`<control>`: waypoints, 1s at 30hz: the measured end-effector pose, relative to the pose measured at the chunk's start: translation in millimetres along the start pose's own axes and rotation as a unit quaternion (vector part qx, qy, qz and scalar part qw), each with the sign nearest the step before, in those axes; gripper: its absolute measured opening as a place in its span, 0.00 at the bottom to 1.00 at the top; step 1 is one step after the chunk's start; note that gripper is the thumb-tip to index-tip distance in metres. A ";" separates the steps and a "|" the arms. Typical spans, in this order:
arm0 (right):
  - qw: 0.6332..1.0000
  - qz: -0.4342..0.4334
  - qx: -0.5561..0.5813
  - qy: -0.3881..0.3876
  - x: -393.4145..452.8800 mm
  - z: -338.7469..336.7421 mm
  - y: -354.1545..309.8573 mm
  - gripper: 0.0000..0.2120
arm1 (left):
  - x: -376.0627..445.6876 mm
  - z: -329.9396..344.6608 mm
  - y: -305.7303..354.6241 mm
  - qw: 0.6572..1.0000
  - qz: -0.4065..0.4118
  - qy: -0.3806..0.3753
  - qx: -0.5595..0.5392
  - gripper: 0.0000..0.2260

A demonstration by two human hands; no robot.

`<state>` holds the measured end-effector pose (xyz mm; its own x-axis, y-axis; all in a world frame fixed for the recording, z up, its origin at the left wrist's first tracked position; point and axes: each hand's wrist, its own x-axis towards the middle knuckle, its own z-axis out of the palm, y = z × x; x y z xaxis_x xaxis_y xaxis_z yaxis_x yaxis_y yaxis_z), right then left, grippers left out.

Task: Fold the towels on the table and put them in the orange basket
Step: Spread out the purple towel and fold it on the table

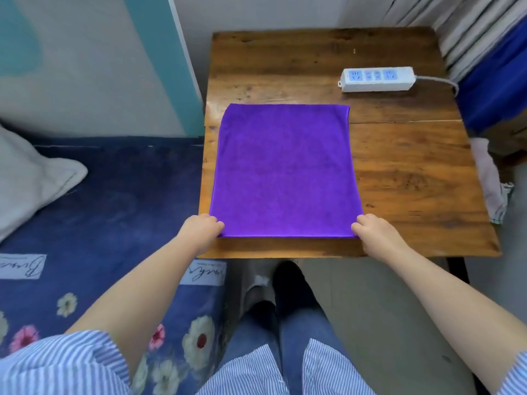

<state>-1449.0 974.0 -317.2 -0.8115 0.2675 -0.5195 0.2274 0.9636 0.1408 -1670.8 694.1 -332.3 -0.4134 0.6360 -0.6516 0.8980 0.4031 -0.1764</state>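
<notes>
A purple towel lies flat and smooth on the left half of a wooden table. My left hand pinches the towel's near left corner with curled fingers. At the near right corner my right hand pinches the cloth the same way. Both corners sit close to the table's front edge. No orange basket is in view.
A white power strip with its cable lies at the table's back right. A pale cloth hangs off the table's right edge. A bed with a blue flowered sheet and a white pillow stands to the left.
</notes>
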 end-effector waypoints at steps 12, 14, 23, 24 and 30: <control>0.975 -0.046 -0.032 -0.213 17.3 0.7 -15.8 0.06 | 4.2 13.1 9.8 0.990 0.063 -0.123 0.016 0.12; 0.968 -0.040 0.005 -0.247 32.1 -12.3 -10.8 0.06 | 13.7 -2.6 4.8 0.984 0.072 -0.163 -0.010 0.12; 0.988 -0.023 0.154 -0.004 121.1 -69.8 27.5 0.09 | 90.5 -78.4 -39.6 0.951 -0.112 0.073 -0.278 0.11; 0.987 -0.027 0.154 0.020 135.1 -76.6 31.8 0.09 | 103.5 -85.6 -44.4 0.935 -0.147 0.104 -0.306 0.12; 0.979 -0.050 0.143 0.133 197.9 -104.6 33.7 0.11 | 146.5 -108.6 -59.7 0.826 -0.292 0.182 -0.446 0.18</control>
<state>-1658.3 1059.8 -327.2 -0.9404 0.1994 -0.2755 0.2496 0.9549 -0.1609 -1801.3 834.7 -337.1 -0.9008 0.2520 -0.3537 0.1281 0.9323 0.3382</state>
